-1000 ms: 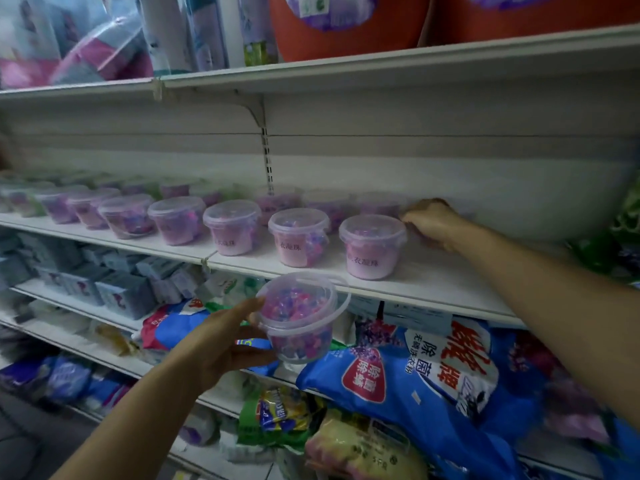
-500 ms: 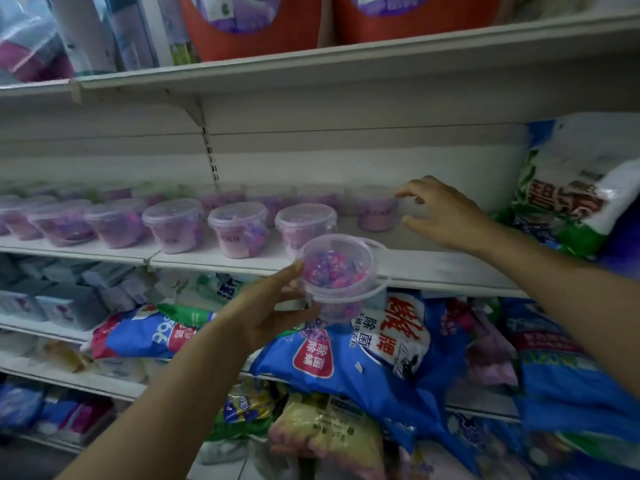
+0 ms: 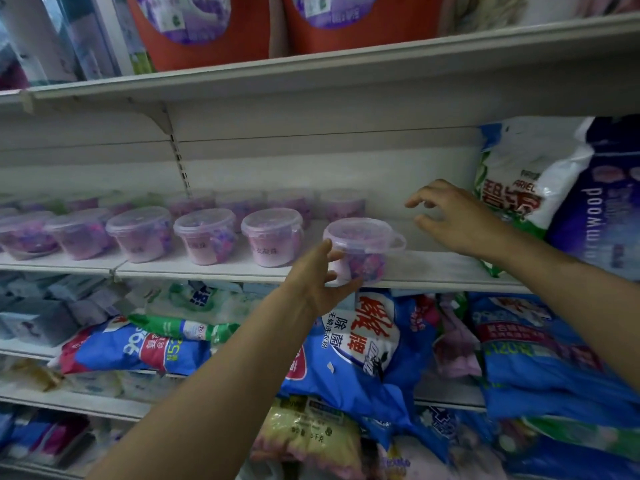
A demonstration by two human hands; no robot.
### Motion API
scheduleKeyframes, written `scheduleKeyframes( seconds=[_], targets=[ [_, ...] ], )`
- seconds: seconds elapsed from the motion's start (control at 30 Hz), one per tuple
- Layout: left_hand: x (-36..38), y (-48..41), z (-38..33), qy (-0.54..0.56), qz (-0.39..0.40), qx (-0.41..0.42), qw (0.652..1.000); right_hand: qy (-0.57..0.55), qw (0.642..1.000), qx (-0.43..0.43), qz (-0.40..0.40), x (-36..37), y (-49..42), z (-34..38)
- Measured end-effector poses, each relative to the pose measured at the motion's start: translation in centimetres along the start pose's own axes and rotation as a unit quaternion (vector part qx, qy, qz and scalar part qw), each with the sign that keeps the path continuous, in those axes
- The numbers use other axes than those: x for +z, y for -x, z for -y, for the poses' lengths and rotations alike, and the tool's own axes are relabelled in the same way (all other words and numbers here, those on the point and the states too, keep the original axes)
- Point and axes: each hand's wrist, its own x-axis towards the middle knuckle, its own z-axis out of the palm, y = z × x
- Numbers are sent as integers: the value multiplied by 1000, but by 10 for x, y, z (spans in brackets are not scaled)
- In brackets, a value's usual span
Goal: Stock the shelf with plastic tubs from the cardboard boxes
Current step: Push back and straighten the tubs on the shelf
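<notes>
Gripping a clear round plastic tub (image 3: 360,247) of pink and purple beads with the left hand (image 3: 317,278), thumb below, fingers curled round the near-left side. Held at the front lip of the white metal shelf (image 3: 433,268), lid on, with a small loop handle sticking out to the right (hard to tell whether the base touches the board or hangs just above it). Just right of the front row of matching lidded tubs (image 3: 207,235), next in line after the last one, with a second row of the same tubs (image 3: 294,202) further back against the wall panel.

Reaching over the bare stretch of shelf with the right hand (image 3: 453,220), fingers spread apart and loosely bent, clasping nothing, apart from the held tub. Close beside a white and green plastic detergent bag (image 3: 512,188) leaning at the shelf's right end, with a dark purple bag (image 3: 602,202) touching that one on its far side.

Above, on the next board up, two big orange plastic jugs with purple labels (image 3: 194,29). Below, slumped blue detergent bags with red and white lettering (image 3: 363,348) and, lower down, a yellow packet (image 3: 304,434).
</notes>
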Motion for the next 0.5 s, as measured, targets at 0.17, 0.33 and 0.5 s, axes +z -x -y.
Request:
scheduleKeyframes(
  seconds=[0.17, 0.33, 0.5],
  targets=[
    [-2, 15, 2, -231, 26, 38, 972, -2, 1000, -28, -2, 9, -4, 12],
    [-45, -4, -28, -581, -152, 379, 704, 89, 992, -62, 69, 26, -9, 44],
    [-74, -29, -70, -726, -190, 337, 569, 132, 981, -114, 84, 43, -19, 51]
  ],
)
